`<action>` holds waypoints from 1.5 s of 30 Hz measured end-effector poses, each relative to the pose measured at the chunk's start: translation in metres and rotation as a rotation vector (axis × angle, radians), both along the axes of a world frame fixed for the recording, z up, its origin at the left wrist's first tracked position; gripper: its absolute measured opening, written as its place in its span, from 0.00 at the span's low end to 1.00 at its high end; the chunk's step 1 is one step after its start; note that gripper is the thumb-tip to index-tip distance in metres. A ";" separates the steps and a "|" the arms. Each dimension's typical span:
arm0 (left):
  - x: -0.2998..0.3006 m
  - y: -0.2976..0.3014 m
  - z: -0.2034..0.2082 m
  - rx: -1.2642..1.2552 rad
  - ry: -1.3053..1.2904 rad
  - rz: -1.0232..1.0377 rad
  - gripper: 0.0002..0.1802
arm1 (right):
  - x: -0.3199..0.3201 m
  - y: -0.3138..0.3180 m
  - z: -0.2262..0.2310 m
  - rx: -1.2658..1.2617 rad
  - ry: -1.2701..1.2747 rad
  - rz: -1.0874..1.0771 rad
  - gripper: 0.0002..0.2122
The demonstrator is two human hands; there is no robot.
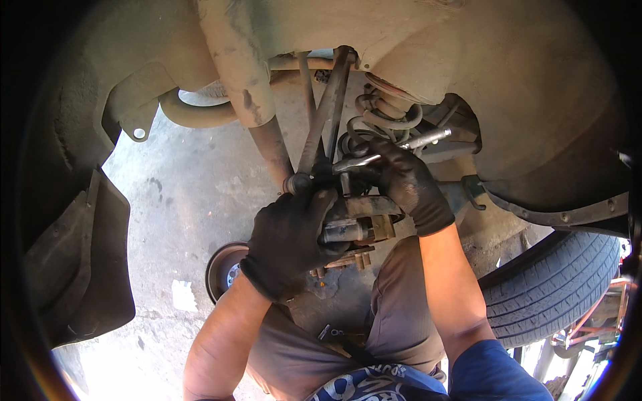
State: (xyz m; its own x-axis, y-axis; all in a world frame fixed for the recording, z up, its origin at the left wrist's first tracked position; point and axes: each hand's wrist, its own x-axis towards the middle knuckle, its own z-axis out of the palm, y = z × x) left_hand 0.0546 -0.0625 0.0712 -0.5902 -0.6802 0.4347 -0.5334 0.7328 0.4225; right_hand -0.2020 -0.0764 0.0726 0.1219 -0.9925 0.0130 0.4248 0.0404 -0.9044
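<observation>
My right hand (409, 186), in a black glove, is closed round a silver ratchet wrench (426, 139). The wrench's head lies over the brake assembly, with a short socket pointing down from it. My left hand (286, 242), also gloved, wraps the left side of the brake caliper (344, 231); its fingertips are partly hidden. Below the caliper, several wheel studs (360, 260) stick out of the hub. Behind the hands rise a coil spring (388, 110) and a dark suspension arm (328, 113).
A thick strut tube (237, 67) comes down on the left, beside the wheel-arch liner (100, 260). A brake disc (217, 271) lies on the concrete floor near a scrap of white paper (184, 295). At right lies a tyre (555, 287). Small metal parts (331, 332) sit between my legs.
</observation>
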 end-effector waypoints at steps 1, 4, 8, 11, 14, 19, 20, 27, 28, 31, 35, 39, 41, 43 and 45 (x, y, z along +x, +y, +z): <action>0.000 -0.002 0.003 0.021 -0.036 -0.004 0.42 | 0.004 0.000 0.005 0.066 0.075 -0.043 0.17; 0.000 -0.006 0.010 0.053 -0.084 -0.037 0.42 | 0.027 -0.015 0.038 -0.809 1.510 -0.010 0.15; 0.000 -0.011 0.015 0.088 -0.145 -0.091 0.44 | 0.072 -0.032 0.066 -0.463 1.860 0.164 0.15; 0.001 -0.012 0.016 0.134 -0.145 -0.105 0.45 | 0.064 -0.030 0.060 -0.466 1.808 0.125 0.17; 0.001 -0.014 0.017 0.140 -0.104 -0.125 0.48 | 0.023 -0.020 0.035 -0.971 1.663 -0.122 0.17; -0.003 -0.018 0.026 0.137 -0.174 -0.151 0.51 | -0.003 0.000 -0.006 0.050 -0.078 -0.093 0.15; -0.004 -0.020 0.029 0.132 -0.185 -0.172 0.51 | 0.000 0.000 -0.004 0.053 -0.033 -0.079 0.15; -0.007 -0.031 0.044 0.286 -0.341 -0.246 0.42 | 0.079 -0.020 0.066 -0.604 1.826 0.019 0.16; -0.006 -0.031 0.045 0.340 -0.363 -0.237 0.41 | 0.084 -0.020 0.071 -0.544 1.788 0.041 0.17; -0.008 -0.029 0.046 0.303 -0.379 -0.211 0.42 | 0.075 -0.014 0.062 -0.663 1.772 -0.029 0.20; -0.011 -0.028 0.046 0.267 -0.319 -0.218 0.43 | 0.034 -0.014 0.021 -0.328 0.899 -0.114 0.19; -0.011 -0.027 0.047 0.246 -0.297 -0.219 0.43 | 0.018 -0.018 0.003 -0.505 0.850 -0.148 0.16; -0.012 -0.028 0.048 0.258 -0.318 -0.215 0.43 | 0.024 -0.014 0.015 -0.497 0.998 -0.206 0.16; -0.013 -0.028 0.048 0.269 -0.357 -0.200 0.44 | 0.036 -0.006 0.038 -0.717 1.448 -0.230 0.13; -0.013 -0.030 0.049 0.350 -0.522 -0.176 0.44 | 0.056 -0.002 0.057 -0.958 1.793 -0.190 0.10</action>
State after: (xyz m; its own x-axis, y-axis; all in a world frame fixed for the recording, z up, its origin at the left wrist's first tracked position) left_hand 0.0412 -0.0924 0.1200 -0.7791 -0.6037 -0.1691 -0.6179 0.6939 0.3698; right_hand -0.1462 -0.0787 0.1300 0.5069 -0.7415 0.4396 -0.8426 -0.5338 0.0714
